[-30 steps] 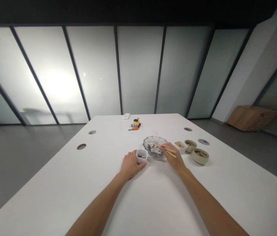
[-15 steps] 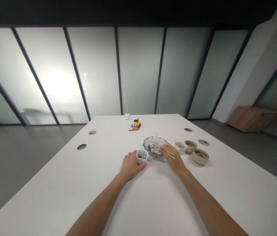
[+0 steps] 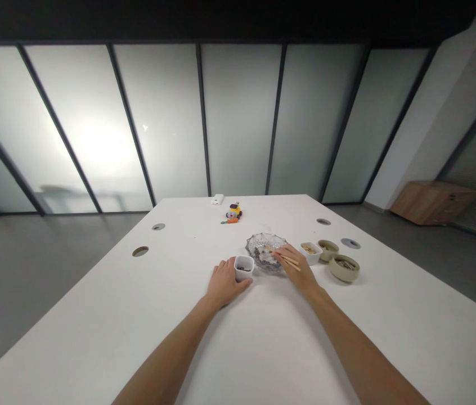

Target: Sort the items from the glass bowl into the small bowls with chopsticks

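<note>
My left hand (image 3: 224, 283) is curled around the left and near sides of a small square white bowl (image 3: 244, 274), which has a few dark pieces at its bottom. In my right hand (image 3: 297, 269) is a pair of wooden chopsticks (image 3: 289, 261), their tips reaching down into a clear faceted glass bowl (image 3: 251, 241). Dark and whitish pieces (image 3: 263, 254) lie in that glass bowl; they are too small to name. Just right of my right hand stands another white bowl (image 3: 314, 259) with light tan pieces in it.
Two olive-green round bowls, one farther back (image 3: 328, 254) and one nearer (image 3: 344, 273), stand at the right with contents. Farther off on the white table (image 3: 170, 281) are a yellow toy vehicle (image 3: 234, 211), a toy carrot (image 3: 230, 221) and a white device (image 3: 218, 199). Round holes pierce the tabletop.
The chopstick tips have shifted slightly within the glass bowl. Both hands stay nearly where they were, the left still at the white bowl.
</note>
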Available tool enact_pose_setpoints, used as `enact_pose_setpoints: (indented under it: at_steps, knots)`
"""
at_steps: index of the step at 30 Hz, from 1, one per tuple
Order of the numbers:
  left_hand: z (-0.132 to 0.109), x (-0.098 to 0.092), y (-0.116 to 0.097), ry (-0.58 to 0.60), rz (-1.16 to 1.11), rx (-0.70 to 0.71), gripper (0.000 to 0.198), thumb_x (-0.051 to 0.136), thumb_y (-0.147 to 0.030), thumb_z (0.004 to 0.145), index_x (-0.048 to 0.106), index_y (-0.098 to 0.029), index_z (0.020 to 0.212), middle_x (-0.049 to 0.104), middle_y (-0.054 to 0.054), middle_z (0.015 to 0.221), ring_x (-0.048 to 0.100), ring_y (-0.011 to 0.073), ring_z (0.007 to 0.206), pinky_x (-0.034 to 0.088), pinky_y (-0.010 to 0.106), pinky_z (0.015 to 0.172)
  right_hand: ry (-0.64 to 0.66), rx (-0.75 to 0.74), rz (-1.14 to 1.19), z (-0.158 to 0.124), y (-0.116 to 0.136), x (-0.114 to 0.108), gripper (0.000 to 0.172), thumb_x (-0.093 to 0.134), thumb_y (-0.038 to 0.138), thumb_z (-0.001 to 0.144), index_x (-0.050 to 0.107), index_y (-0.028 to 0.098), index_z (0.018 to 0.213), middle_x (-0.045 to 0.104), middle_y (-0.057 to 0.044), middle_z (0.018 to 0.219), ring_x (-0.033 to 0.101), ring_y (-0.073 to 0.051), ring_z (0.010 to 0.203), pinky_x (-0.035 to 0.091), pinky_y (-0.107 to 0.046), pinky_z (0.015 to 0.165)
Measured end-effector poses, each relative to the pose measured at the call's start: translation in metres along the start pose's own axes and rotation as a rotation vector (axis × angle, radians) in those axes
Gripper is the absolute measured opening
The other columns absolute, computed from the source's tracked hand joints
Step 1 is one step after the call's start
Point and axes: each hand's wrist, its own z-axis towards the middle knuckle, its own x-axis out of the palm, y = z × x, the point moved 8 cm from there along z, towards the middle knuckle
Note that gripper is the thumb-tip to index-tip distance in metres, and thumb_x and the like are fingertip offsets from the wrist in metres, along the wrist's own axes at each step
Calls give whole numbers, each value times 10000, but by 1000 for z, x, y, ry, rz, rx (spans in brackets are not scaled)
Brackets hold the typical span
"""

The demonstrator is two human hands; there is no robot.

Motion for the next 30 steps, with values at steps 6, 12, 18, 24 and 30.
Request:
enact_pose_setpoints:
  at_steps: [6,12,18,24,30]
  knots:
    - [0,1,2,-5,-1,-6,485,658,-536,867,563,-225,1227,706,104,1212,615,323,1179,439,412,988,-80,29,-18,1,0,-7,406,603,586,976,759,230,858,736,-78,926,691,-235,867,565,-384,814]
    - [0,0,1,-7,-6,3,489,652,-537,866,566,-224,1232,704,105,1235,613,325,1185,448,417,979,-340,151,135,7,4,-37,447,680,660,885,745,223,822,751,-76,860,721,-247,829,630,-433,834]
    - [-1,-2,-1,-5,-11,-3,500,659,-555,858,575,-223,1222,709,99,1216,617,319,1164,451,416,979,-263,347,454,3,6,-34,438,769,654,810,728,218,817,769,-56,830,766,-255,780,664,-433,798]
    - [-1,-1,0,17,-3,-14,514,652,-548,865,561,-223,1253,700,110,1249,608,322,1200,442,411,994,-257,105,-111,2,22,-50,486,593,681,935,742,240,797,740,-81,794,698,-256,778,578,-420,774]
    - [0,0,1,33,1,-23,520,657,-536,871,555,-228,1277,693,111,1283,598,324,1233,436,407,1013,-175,26,-153,-3,8,-36,467,539,635,989,751,242,853,760,-99,875,687,-273,841,554,-442,816]
